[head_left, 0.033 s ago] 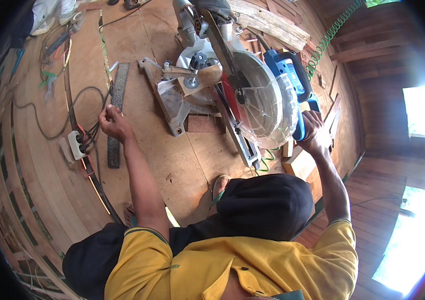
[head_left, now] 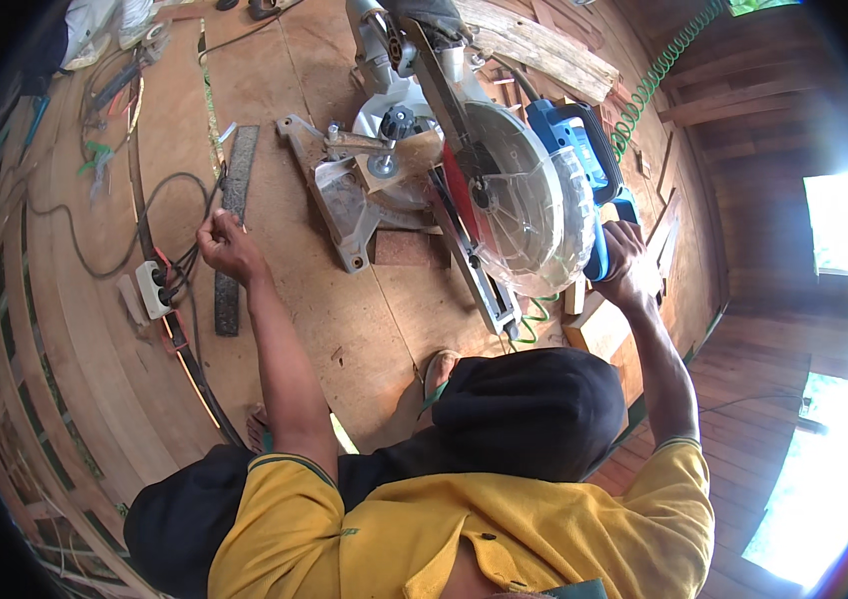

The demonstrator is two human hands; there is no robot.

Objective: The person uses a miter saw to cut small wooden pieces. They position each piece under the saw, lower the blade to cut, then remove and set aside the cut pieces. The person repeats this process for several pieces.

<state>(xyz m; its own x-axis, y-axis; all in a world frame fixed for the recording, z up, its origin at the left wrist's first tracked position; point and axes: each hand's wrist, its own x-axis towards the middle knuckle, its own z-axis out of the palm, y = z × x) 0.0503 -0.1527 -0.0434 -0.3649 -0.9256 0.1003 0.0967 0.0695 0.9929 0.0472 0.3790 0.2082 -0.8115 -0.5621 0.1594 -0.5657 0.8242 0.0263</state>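
Observation:
A miter saw (head_left: 524, 185) with a clear blade guard and a blue handle stands on the wooden floor in front of me. My right hand (head_left: 627, 265) is wrapped round the lower end of that blue handle. On the saw's base, left of the blade, a short piece of wood (head_left: 402, 162) lies under a clamp (head_left: 381, 163). My left hand (head_left: 230, 246) is off to the left, thumb and fingers pinched together over a long dark strip (head_left: 229, 299). Whatever the pinch holds is too small to make out.
A white power outlet block (head_left: 152, 290) with plugged black cables lies at the left. Long planks (head_left: 544, 50) rest behind the saw, near a green coiled hose (head_left: 658, 70). A wood block (head_left: 598, 324) sits by my right knee. Gaps run between the floorboards (head_left: 74, 369).

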